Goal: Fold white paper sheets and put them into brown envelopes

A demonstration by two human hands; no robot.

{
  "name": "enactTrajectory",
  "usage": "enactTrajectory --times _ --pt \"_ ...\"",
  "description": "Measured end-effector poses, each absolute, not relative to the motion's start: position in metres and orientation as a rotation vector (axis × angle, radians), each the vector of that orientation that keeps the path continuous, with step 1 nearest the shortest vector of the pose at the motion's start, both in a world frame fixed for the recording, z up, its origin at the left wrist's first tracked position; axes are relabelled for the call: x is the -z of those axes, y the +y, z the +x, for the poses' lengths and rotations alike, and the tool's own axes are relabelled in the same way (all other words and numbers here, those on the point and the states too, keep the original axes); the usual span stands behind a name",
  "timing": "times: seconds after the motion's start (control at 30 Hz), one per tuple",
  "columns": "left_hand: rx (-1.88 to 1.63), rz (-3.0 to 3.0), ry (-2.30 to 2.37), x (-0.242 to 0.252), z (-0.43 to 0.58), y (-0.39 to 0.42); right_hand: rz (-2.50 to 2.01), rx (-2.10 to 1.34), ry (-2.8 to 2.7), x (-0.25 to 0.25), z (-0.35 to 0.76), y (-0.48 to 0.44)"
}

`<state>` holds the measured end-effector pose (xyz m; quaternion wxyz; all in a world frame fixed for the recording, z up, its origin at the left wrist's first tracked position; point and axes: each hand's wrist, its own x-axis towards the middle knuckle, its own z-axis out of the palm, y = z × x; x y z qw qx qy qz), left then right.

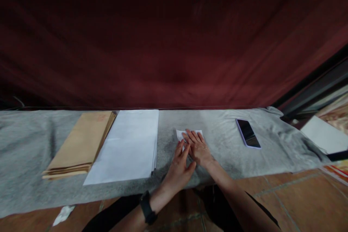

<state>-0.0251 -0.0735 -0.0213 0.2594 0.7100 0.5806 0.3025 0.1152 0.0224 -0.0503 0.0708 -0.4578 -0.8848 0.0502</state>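
Note:
A small folded white paper (179, 134) lies on the grey cloth (217, 152), mostly covered by my hands. My right hand (198, 147) lies flat on it with the fingers stretched out. Beside it, my left hand (179, 165), with a black watch on its wrist, rests its straight fingers on the paper's left part. Both hands press the paper and neither grips anything.
Left of my hands lie a stack of white sheets (127, 146) and a stack of brown envelopes (81, 145). A phone (248, 133) lies face up to the right. A dark red curtain (174, 43) hangs behind. A scrap of white paper (63, 214) lies on the tiled floor.

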Motion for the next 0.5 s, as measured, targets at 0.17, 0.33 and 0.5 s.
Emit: enactTrajectory --times 0.17,0.33,0.5 --pt "-0.77 2.062 1.532 0.028 -0.019 -0.076 -1.418 -0.141 -2.689 0.049 0.115 0.022" --pt "-0.687 2.216 1.647 0.037 -0.018 -0.077 -1.405 -0.16 -2.702 0.047 0.116 0.022" --pt "-0.63 2.387 1.816 0.043 -0.022 -0.074 -1.42 -0.189 -2.695 0.048 0.115 0.024"
